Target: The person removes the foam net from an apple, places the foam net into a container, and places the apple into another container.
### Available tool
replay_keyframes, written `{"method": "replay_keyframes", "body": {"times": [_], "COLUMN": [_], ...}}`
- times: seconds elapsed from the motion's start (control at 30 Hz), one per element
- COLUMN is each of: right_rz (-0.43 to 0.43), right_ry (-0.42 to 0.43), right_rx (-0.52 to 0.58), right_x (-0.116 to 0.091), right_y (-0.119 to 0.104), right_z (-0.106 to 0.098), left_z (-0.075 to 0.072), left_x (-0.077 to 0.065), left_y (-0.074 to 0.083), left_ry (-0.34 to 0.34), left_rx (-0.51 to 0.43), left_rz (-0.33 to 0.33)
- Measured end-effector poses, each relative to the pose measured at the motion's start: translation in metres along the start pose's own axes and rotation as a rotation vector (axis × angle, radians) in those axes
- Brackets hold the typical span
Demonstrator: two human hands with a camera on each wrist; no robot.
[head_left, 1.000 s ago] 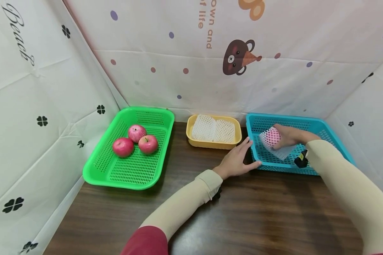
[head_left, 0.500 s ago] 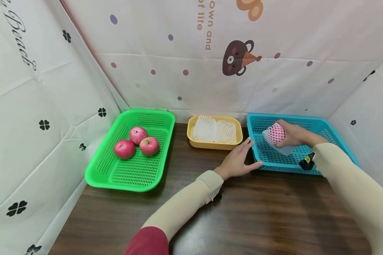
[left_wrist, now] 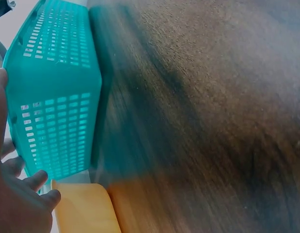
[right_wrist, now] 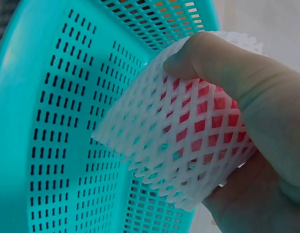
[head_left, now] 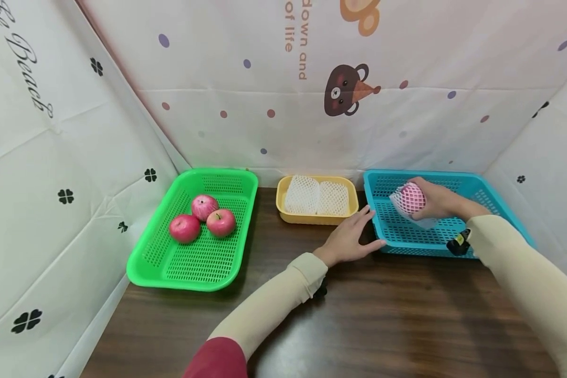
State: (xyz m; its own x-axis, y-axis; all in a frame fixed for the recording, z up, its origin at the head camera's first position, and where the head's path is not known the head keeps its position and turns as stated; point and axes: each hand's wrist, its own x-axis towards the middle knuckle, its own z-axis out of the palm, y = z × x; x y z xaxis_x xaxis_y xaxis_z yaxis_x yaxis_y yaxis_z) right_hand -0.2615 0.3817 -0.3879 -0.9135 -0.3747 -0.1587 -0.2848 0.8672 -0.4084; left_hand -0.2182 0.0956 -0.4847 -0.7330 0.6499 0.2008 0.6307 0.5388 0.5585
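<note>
My right hand (head_left: 437,202) grips a red apple (head_left: 413,199) in a white foam net sleeve, over the left part of the blue basket (head_left: 416,248). In the right wrist view the thumb presses the mesh, red skin shows through the holes, and the loose end of the foam net (right_wrist: 125,121) extends past the apple. My left hand (head_left: 347,239) is at that basket's left corner with spread fingers, fingertips right at the rim. The left wrist view shows the same left hand (left_wrist: 23,199) beside the basket's outer wall (left_wrist: 53,77).
A green basket (head_left: 200,262) on the left holds three red apples (head_left: 221,222). Between the baskets, a small yellow tray (head_left: 312,218) contains white foam nets (head_left: 302,195). Patterned white cloth (head_left: 245,126) hangs behind the brown wooden table (head_left: 359,315).
The right hand has shifted slightly rightward inside the blue basket with the netted apple. My left hand stays at the basket corner. The head view has tilted a little upward.
</note>
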Motion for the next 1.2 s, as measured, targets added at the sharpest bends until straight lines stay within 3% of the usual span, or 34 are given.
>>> {"method": "replay_keyframes", "body": {"times": [0.2,0.43,0.8,1.2], "right_rz": [-0.008,-0.040,-0.090,-0.126], "right_ry": [0.022,0.057,0.108,0.171], "right_rx": [-0.011,-0.009,0.073,0.029], "right_x": [-0.002,-0.005,-0.008,-0.014], "right_y": [0.000,0.004,-0.008,-0.018], "right_z": [-0.001,-0.003,-0.005,-0.012], "left_z": [-0.004,-0.017,-0.040,-0.057], "left_x": [0.001,-0.004,-0.017,-0.032], "left_y": [-0.002,-0.002,-0.011,-0.023], "left_ry": [-0.031,-0.052,0.064,0.157], "left_rx": [-0.011,0.040,0.068,0.039], "left_rz": [0.006,0.046,0.069,0.021]}}
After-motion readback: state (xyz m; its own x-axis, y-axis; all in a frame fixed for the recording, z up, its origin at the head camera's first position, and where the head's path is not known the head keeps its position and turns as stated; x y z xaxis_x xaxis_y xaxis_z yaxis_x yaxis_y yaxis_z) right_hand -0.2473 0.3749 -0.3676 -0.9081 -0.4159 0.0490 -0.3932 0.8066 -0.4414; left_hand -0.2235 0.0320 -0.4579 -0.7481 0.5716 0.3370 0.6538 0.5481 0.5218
